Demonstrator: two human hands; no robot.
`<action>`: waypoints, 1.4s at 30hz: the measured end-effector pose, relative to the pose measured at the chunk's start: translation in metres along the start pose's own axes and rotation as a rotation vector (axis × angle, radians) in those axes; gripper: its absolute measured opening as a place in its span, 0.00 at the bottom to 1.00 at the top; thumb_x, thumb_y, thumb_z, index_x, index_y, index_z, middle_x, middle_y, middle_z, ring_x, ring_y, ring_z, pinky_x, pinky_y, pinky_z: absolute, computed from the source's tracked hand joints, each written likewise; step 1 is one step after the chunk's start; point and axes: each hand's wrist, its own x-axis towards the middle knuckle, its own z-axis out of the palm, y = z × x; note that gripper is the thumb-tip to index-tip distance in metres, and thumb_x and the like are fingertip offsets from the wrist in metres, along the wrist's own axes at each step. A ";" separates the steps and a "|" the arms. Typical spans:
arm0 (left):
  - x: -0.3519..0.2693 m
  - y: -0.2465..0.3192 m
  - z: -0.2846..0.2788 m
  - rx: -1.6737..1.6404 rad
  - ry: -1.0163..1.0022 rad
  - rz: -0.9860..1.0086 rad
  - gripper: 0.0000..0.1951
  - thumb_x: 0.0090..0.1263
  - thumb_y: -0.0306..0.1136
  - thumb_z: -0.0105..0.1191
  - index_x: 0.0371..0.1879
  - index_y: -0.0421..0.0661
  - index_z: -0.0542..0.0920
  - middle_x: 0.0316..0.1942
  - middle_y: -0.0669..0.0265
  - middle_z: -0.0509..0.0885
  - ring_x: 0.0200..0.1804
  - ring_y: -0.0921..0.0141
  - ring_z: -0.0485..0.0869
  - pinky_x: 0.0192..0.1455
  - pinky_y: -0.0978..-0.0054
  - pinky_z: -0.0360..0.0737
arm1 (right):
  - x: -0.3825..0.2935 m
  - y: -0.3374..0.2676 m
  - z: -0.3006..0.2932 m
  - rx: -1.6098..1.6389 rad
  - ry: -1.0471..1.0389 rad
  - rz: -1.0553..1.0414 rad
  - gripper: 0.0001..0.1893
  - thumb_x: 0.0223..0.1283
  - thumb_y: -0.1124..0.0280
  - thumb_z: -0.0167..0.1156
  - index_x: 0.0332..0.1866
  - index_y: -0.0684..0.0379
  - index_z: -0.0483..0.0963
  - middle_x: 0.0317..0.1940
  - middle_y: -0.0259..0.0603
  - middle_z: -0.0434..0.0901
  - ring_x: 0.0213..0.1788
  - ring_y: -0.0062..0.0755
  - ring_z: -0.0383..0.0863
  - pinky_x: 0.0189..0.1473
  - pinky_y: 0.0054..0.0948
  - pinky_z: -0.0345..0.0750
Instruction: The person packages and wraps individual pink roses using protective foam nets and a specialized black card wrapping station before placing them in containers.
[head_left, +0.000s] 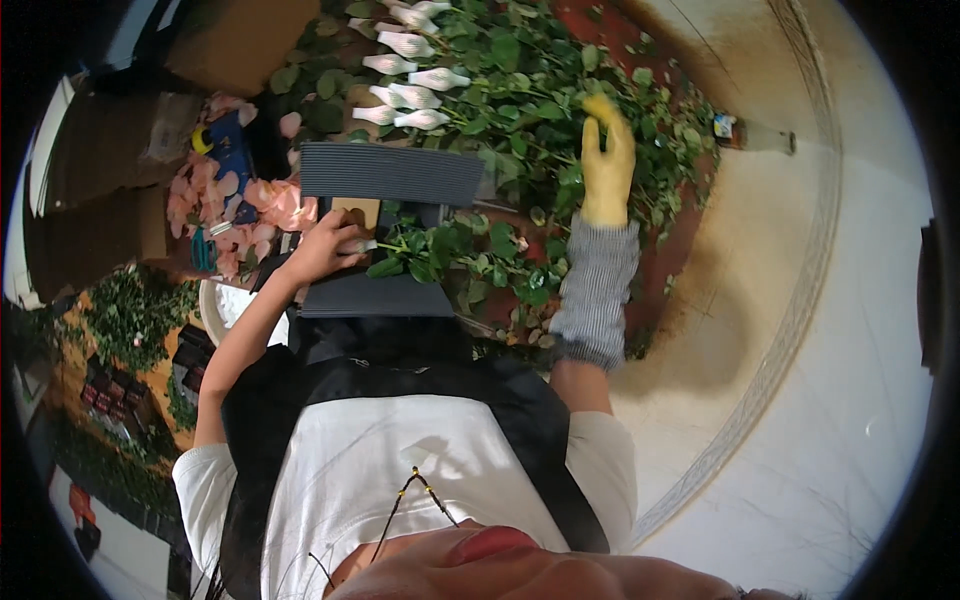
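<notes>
My bare left hand (326, 244) grips a rose head in a pale sleeve (361, 246), partly hidden by the fingers. Its leafy stem (442, 247) reaches right, between two dark ribbed sheets, one farther away (390, 174) and one near my body (379, 296). Under and beside this hand lies a tan cardboard piece (358, 212). My right hand (607, 165), in a yellow glove with a striped cuff, is over the leafy stems, its blurred fingers curved and apart with nothing visible between them. Beyond the farther sheet lie several roses in white netting sleeves (424, 97).
Pink petals (202, 187), teal-handled scissors (202, 249) and a blue box (231, 154) are at the left. A white-filled tub (236, 307) stands beside my left arm. At the right is a glass bottle (757, 139). Cardboard boxes (105, 150) stand far left.
</notes>
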 end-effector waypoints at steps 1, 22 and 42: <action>0.000 -0.004 0.001 0.000 -0.027 -0.013 0.20 0.60 0.31 0.71 0.53 0.49 0.85 0.49 0.59 0.75 0.54 0.53 0.77 0.57 0.57 0.77 | 0.022 0.016 0.013 -0.284 0.075 -0.108 0.17 0.69 0.66 0.65 0.61 0.56 0.81 0.67 0.48 0.78 0.71 0.49 0.73 0.74 0.44 0.68; 0.011 0.003 0.002 0.000 -0.044 -0.003 0.19 0.60 0.32 0.70 0.51 0.47 0.85 0.51 0.58 0.76 0.57 0.53 0.77 0.63 0.59 0.76 | -0.042 -0.038 0.003 -0.080 -0.306 -0.135 0.26 0.62 0.79 0.62 0.67 0.58 0.75 0.62 0.52 0.80 0.65 0.54 0.78 0.69 0.43 0.74; 0.023 -0.033 -0.012 -0.133 -0.234 -0.291 0.27 0.83 0.55 0.47 0.62 0.44 0.82 0.53 0.50 0.88 0.53 0.53 0.86 0.56 0.60 0.80 | -0.183 -0.100 0.007 -0.340 -0.498 -0.258 0.15 0.48 0.82 0.66 0.42 0.55 0.81 0.22 0.44 0.78 0.29 0.41 0.80 0.29 0.40 0.76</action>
